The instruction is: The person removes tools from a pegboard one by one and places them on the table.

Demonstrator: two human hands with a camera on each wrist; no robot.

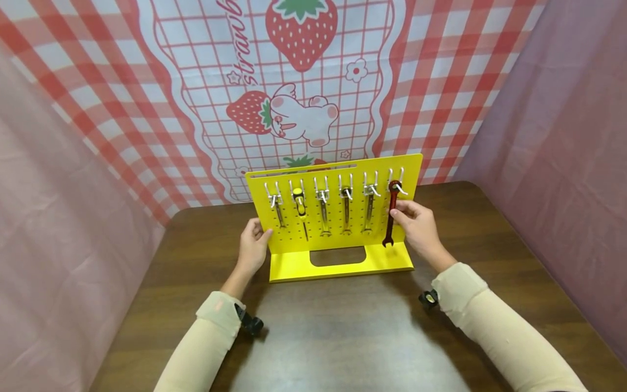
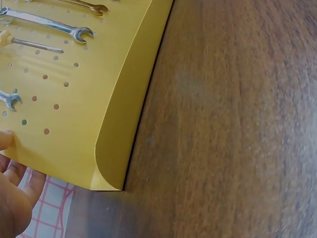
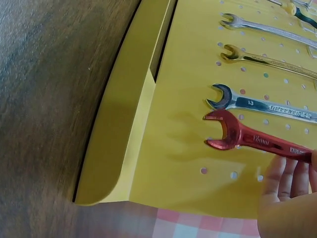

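A yellow pegboard stand (image 1: 289, 267) is upright on the table, with tools hanging in a row from its white hooks. At its right end, my right hand (image 1: 420, 227) pinches the shank of a red open-end wrench (image 1: 390, 220), whose upper ring is at the last hook. In the right wrist view, the red wrench's open jaw lies beside a silver wrench (image 3: 267, 106) marked 13. My left hand (image 1: 252, 249) grips the board's left edge, thumb on the front and fingers behind. Close to that thumb hangs a small silver wrench (image 1: 280, 213).
A yellow-handled screwdriver (image 1: 300, 204) and several wrenches hang between the two ends. The stand's base has a wide cutout (image 1: 338, 257). Behind the wooden table (image 1: 333, 326) hangs a red checked strawberry cloth (image 1: 196, 109); pink curtains (image 1: 553, 163) flank both sides.
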